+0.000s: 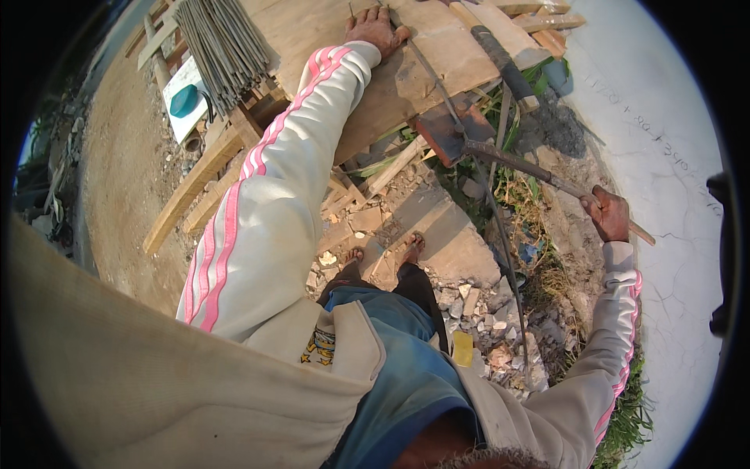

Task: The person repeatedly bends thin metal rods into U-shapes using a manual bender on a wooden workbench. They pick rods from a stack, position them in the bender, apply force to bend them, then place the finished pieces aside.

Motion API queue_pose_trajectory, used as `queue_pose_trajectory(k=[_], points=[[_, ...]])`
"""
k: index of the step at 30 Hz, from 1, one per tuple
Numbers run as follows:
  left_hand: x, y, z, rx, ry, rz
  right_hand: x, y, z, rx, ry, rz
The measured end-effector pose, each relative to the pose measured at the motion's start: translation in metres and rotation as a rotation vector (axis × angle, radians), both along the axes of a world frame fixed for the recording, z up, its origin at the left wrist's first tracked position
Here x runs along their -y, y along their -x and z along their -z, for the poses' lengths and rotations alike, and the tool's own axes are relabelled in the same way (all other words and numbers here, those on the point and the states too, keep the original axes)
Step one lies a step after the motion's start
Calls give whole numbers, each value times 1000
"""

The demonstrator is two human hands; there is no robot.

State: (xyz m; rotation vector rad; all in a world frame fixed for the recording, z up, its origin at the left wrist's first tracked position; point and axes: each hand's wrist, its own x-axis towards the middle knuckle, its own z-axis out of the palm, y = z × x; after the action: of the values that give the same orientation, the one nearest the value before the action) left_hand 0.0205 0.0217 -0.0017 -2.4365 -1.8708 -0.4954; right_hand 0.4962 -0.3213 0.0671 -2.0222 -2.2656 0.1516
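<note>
My left hand (376,33) lies on a worn plywood board (461,47), its fingers stretched out and its thumb beside a thin steel rod (428,66). From there the rod runs over the board's near edge and down to the right across the rubble. Out to the right, my right hand (608,215) is closed around a long rusty bar (547,178). The bar's thicker far end meets the rod beside a rusty reddish plate (439,141). How bar and rod are joined there cannot be made out.
A bundle of steel rods (223,51) lies at the far left, beside a white panel with a teal object (183,102). A dark-wrapped wooden stick (500,62) rests on the board's right. Timber (191,187), broken stones (476,309) and a whitish wall (664,156) surround me.
</note>
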Motion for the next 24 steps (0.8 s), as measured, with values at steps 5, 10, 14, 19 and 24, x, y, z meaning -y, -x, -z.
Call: queue_pose_trajectory(k=[5,10,14,19,24], points=[[0,-1,-7,-6,18,-17,-9,-3,7,-20,11,-60],[-3,1,-1,75,-76,33,9,-2,12,-52,61,0],[-3,1,1,54,-48,17,19,-2,16,-31,45,57],[-2,-2,-1,56,-31,22,34,9,18,4,-29,118],[0,-5,-5,58,-21,28,89,57,9,-39,38,344]])
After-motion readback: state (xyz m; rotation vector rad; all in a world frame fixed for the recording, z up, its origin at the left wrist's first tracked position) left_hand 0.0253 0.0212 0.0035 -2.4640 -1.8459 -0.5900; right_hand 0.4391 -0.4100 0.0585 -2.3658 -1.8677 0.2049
